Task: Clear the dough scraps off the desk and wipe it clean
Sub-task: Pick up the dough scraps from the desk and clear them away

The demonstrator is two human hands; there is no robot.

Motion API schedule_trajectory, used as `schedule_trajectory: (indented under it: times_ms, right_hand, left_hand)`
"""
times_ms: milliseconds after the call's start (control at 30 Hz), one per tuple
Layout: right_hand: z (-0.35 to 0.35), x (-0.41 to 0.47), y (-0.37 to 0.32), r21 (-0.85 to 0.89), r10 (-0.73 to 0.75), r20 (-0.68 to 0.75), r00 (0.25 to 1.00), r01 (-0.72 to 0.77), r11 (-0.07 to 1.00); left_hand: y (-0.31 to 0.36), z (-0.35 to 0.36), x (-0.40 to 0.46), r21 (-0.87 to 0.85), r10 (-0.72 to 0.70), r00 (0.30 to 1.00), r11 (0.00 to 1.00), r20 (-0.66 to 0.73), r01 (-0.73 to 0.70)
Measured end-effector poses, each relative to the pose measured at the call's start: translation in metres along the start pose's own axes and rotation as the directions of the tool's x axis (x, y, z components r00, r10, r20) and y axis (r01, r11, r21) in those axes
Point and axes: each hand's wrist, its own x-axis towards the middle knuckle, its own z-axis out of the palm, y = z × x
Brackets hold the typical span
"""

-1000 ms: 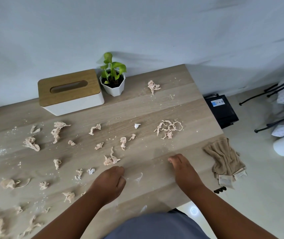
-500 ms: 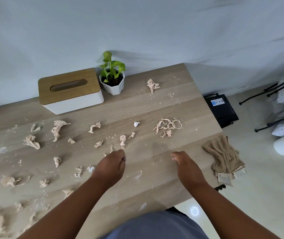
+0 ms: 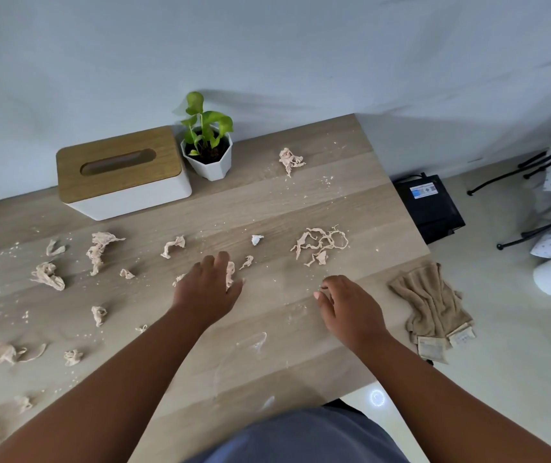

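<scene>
While the head view is looking down on the wooden tabletop (image 3: 267, 208), the left hand (image 3: 209, 289) is lying over a dough scrap (image 3: 230, 274) near the middle, well in front of the potted plant (image 3: 207, 145); its fingers are curled round that scrap, which is peeking out at the hand's right edge. The right hand (image 3: 351, 309) is hovering just above the tabletop, further from the plant and to its right, with fingers loosely bent and holding nothing.

Dough scraps are lying scattered across the surface. A stringy tangle (image 3: 320, 243) is sitting in front of the plant and to the right, a small white piece (image 3: 256, 239) is lying between that tangle and a twisted scrap (image 3: 173, 246), and a lone crumpled scrap (image 3: 290, 159) is resting just right of the plant. Many more scraps (image 3: 48, 277) are spreading away in front of the plant to the left, with pale crumbs and floury smears among them.

A white tissue box with a wooden lid (image 3: 120, 172) is standing just left of the plant, against the wall. A beige towel (image 3: 431, 305) is hanging over the tabletop's right edge, far from the plant, and a black box (image 3: 429, 205) is sitting on the floor to the plant's right.
</scene>
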Motion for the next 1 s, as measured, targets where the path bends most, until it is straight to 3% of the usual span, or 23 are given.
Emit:
schedule_trajectory:
  times_ms: [200,333,433,533,633,767,867,1000]
  right_hand:
    - [-0.002,0.013,0.007,-0.017,0.003,0.031,1.0,-0.002,1.0]
    - [-0.003,0.021,0.012,-0.009,0.026,0.037,0.999,-0.026,1.0]
    - [-0.003,0.028,0.014,0.0,0.033,0.032,0.999,-0.033,0.999]
    - [-0.003,0.038,0.017,0.003,0.023,0.008,1.0,-0.023,1.0]
    - [-0.002,0.05,0.019,0.001,0.002,-0.024,1.0,-0.002,1.0]
    - [-0.001,0.067,0.024,-0.022,-0.032,-0.079,0.996,0.03,0.999]
    - [0.0,0.081,0.03,-0.07,-0.103,-0.126,0.987,0.095,0.993]
    - [0.003,0.096,0.033,-0.172,-0.144,-0.083,0.986,0.128,0.977]
  left_hand:
    - [-0.001,0.001,0.008,0.154,-0.001,0.995,0.988,0.104,-0.015]
    - [0.003,-0.002,0.011,0.272,0.126,0.985,0.95,0.122,-0.155]
    - [0.004,0.001,0.012,0.242,0.063,0.984,0.965,0.168,-0.103]
    - [0.009,-0.003,0.013,0.213,0.08,0.986,0.971,0.149,-0.111]
    - [0.012,-0.004,0.016,0.161,0.148,0.988,0.975,0.045,-0.153]
    - [0.012,-0.006,0.026,0.024,0.106,0.992,0.994,0.07,-0.108]
    - [0.013,-0.003,0.034,-0.025,0.093,0.992,0.996,0.086,-0.091]
    - [0.009,0.003,0.039,-0.103,0.07,0.995,0.993,0.072,-0.062]
